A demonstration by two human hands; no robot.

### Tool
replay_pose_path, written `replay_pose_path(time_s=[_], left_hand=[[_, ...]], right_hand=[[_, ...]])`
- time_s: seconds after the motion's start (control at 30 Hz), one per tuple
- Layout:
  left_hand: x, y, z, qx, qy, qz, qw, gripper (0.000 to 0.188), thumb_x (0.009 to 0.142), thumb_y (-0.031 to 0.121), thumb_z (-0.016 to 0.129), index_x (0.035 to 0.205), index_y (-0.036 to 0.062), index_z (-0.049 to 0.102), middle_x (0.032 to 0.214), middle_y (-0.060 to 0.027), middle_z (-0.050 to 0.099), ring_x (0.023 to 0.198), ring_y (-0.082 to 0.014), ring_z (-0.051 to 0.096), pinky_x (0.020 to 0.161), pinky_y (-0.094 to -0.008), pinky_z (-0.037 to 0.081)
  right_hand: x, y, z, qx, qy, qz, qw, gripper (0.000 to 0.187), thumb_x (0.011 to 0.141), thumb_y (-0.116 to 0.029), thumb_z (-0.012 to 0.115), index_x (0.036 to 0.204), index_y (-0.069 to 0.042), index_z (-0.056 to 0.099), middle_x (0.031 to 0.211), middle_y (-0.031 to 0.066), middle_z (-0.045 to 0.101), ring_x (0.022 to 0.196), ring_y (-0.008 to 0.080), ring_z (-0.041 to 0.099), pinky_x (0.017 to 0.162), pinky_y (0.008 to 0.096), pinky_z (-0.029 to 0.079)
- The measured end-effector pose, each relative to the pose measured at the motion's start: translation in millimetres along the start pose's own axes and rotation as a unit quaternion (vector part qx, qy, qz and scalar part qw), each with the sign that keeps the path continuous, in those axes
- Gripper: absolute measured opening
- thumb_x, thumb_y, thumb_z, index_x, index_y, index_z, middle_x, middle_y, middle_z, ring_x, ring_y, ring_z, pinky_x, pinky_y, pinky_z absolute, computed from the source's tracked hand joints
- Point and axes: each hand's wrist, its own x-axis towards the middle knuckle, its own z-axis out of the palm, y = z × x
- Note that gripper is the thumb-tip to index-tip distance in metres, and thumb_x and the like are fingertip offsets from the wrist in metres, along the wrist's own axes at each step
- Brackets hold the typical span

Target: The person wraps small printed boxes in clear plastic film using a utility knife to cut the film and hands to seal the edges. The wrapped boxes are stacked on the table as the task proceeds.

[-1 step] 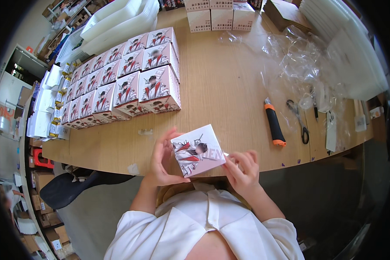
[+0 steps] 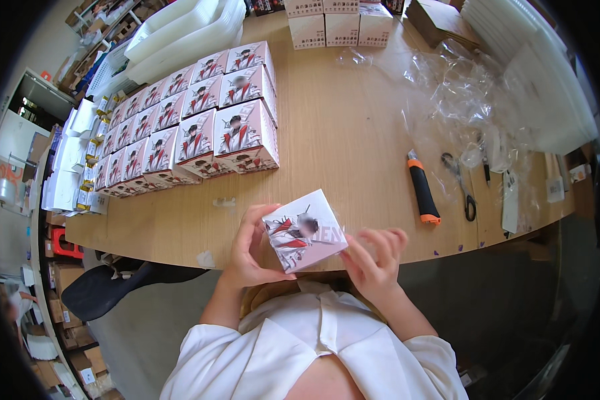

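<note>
A small pink and white cardboard box (image 2: 305, 233) with a printed figure in red and white is held just above the table's near edge. My left hand (image 2: 248, 248) grips it from the left, thumb along the lower corner and fingers behind the upper left edge. At the right edge of the box, my right hand (image 2: 375, 257) touches it with a fingertip while its other fingers stand apart, slightly blurred. The underside of the box is hidden.
Rows of matching boxes (image 2: 195, 130) stand at the left. An orange and black utility knife (image 2: 422, 190) and scissors (image 2: 461, 183) lie on the right, beside crumpled clear plastic (image 2: 457, 87). White boxes (image 2: 342, 30) are stacked at the back; translucent trays (image 2: 547, 93) stand at far right.
The right hand's fingers have spread from a pinch at the box's right edge and lifted slightly. The box has shifted a little in the left hand.
</note>
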Motion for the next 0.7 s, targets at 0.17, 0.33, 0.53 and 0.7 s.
replay_pose_path(time_s=[0.17, 0.33, 0.53, 0.7], left_hand=[[-11.8, -13.3, 42.0, 0.306, 0.234, 0.124, 0.914, 0.092, 0.049, 0.031, 0.098, 0.120, 0.0027, 0.047, 0.114, -0.0110, 0.047, 0.104, -0.0233, 0.051, 0.092, -0.0371, 0.042], [-8.7, -10.7, 23.4, 0.123, 0.168, 0.125, 0.970, 0.067, 0.059, 0.004, 0.091, 0.112, 0.0058, 0.049, 0.111, -0.0113, 0.050, 0.101, -0.0202, 0.052, 0.090, -0.0322, 0.043], [-5.8, -4.5, 6.5, 0.178, 0.121, 0.157, 0.964, 0.045, 0.063, -0.004, 0.087, 0.095, 0.0038, 0.056, 0.091, -0.0086, 0.058, 0.080, -0.0203, 0.057, 0.071, -0.0308, 0.047], [-1.7, -9.7, 7.1, 0.255, 0.099, 0.271, 0.923, 0.036, 0.064, -0.002, 0.087, 0.085, 0.0039, 0.058, 0.086, -0.0080, 0.058, 0.070, -0.0207, 0.055, 0.059, -0.0309, 0.045]], right_hand=[[2.6, -23.6, 7.8, 0.072, 0.101, -0.067, 0.990, 0.042, 0.072, -0.025, 0.084, 0.108, -0.013, 0.065, 0.114, 0.0092, 0.054, 0.101, 0.0252, 0.058, 0.097, 0.0480, 0.040], [17.9, -16.8, 4.8, 0.261, 0.008, -0.002, 0.965, 0.057, 0.066, -0.006, 0.086, 0.116, -0.006, 0.058, 0.117, 0.0126, 0.056, 0.098, 0.0264, 0.060, 0.081, 0.0368, 0.049], [29.9, 7.0, -4.1, 0.264, -0.045, -0.008, 0.964, 0.044, 0.068, -0.008, 0.086, 0.105, -0.004, 0.063, 0.105, 0.0112, 0.066, 0.079, 0.0203, 0.060, 0.067, 0.0291, 0.045], [40.7, 10.0, -5.3, 0.265, -0.071, -0.029, 0.961, 0.036, 0.071, -0.006, 0.084, 0.100, -0.004, 0.063, 0.091, 0.0077, 0.066, 0.068, 0.0198, 0.058, 0.067, 0.0324, 0.042]])
